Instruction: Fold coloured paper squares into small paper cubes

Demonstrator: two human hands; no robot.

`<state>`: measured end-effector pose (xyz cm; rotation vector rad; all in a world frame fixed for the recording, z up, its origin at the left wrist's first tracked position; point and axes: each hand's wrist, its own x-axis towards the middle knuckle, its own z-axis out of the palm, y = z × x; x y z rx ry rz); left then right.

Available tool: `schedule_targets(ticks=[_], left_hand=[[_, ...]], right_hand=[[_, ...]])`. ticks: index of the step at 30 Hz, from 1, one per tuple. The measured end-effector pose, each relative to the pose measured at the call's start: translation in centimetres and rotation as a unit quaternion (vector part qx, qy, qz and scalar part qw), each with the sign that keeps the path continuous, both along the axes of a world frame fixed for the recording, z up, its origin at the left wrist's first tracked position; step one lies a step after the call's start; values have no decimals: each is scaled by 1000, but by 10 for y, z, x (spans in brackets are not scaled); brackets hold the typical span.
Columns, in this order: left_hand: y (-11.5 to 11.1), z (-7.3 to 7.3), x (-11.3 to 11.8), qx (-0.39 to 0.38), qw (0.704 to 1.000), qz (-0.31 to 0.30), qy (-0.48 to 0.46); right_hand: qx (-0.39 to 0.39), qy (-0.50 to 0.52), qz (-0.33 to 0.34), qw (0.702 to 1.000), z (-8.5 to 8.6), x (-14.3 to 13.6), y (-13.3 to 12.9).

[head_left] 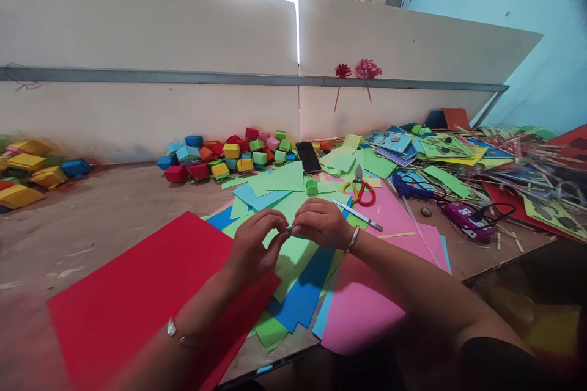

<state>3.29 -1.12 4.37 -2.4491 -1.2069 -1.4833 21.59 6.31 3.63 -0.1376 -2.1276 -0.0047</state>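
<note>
My left hand (257,243) and my right hand (321,223) meet above a pile of coloured paper, both with fingertips pinched together. Between them they hold a small blue-green paper piece (290,228), mostly hidden by the fingers. Under the hands lie light green paper sheets (293,263) and a dark blue sheet (306,293). A small folded green paper piece (312,187) sits just beyond my right hand. Beside that hand is a craft knife (362,216), and farther off lie scissors (362,188) with red and yellow handles.
A red sheet (147,293) lies left, pink paper (362,299) right. Small folded paper boxes (232,151) are heaped at the back near a phone (308,157). A purple power strip (472,220), a blue glue gun (413,187) and picture cards (444,148) crowd the right side.
</note>
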Motion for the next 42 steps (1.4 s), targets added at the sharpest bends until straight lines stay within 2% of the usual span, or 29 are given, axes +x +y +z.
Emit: schedule_targets(ticks=[3, 5, 7, 10, 12, 13, 16, 19, 25, 28, 35, 37, 40, 42], left_hand=[[-3, 1, 5, -91, 991, -12, -102], [-4, 0, 7, -148, 973, -11, -174], [-3, 1, 7, -209, 946, -16, -247], [0, 4, 4, -321, 886, -54, -331], [2, 6, 2, -388, 854, -86, -336], [3, 6, 1, -410, 847, -98, -325], [5, 3, 1, -417, 854, -105, -294], [6, -2, 2, -384, 872, -70, -295], [8, -2, 0, -345, 883, -6, -319], [8, -1, 0, -342, 882, 14, -323], [9, -3, -1, -348, 882, -18, -316], [9, -5, -1, -337, 895, -23, -291], [9, -6, 0, -285, 929, -10, -236], [9, -6, 1, -262, 938, -2, -228]], right_hand=[[-64, 18, -13, 998, 1, -1, -5], [-98, 24, -26, 995, 1, 0, -8], [-125, 30, -28, 991, 1, -1, -10], [-166, 21, -18, 986, -1, -2, -11], [-195, 5, -16, 981, -3, -3, -11], [-208, -6, -18, 978, -5, -4, -11], [-238, -35, -28, 970, -7, -5, -10], [-279, -40, -35, 959, -6, -5, -9], [-430, -99, -19, 897, -3, -6, -3], [-430, -120, -42, 894, -3, -6, -1], [-418, -119, -57, 899, -1, -4, -3], [-412, -122, -54, 901, -1, -4, -3], [-406, -130, -40, 904, -2, -4, -3], [-408, -139, -26, 902, -3, -5, -3]])
